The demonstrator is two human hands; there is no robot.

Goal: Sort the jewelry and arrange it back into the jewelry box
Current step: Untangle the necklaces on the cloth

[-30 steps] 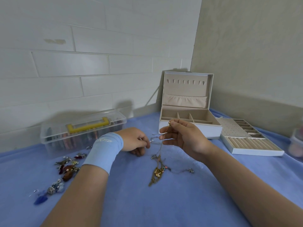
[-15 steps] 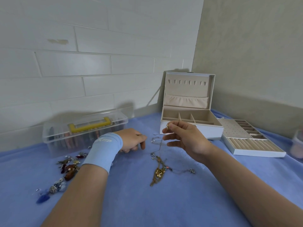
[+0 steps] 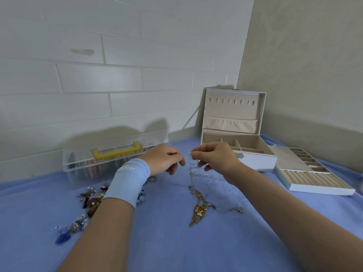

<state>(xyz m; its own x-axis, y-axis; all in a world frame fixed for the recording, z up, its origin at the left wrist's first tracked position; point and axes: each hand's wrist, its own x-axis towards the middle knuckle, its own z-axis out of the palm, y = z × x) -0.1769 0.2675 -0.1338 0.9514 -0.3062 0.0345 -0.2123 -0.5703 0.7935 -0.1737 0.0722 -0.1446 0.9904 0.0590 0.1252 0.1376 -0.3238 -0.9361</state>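
Note:
My right hand (image 3: 214,159) pinches the top of a thin silver chain (image 3: 191,167) between thumb and forefinger, a little above the blue cloth. The chain hangs down to a tangle of gold necklaces (image 3: 198,210) lying on the cloth. My left hand (image 3: 165,160), with a blue wristband, hovers just left of the chain with fingers loosely curled and nothing visibly held. The white jewelry box (image 3: 253,160) stands open behind my right hand, its beige compartments bare. A pile of mixed earrings and charms (image 3: 90,203) lies at the left.
The box's removable tray (image 3: 314,179) with ring rolls lies right of the box. A clear plastic case (image 3: 78,169) with a yellow handle stands at the back left by the wall. Walls close the back and right.
My left hand let go of the chain, then rose back close beside it. My right hand keeps its pinch and has lifted the chain slightly.

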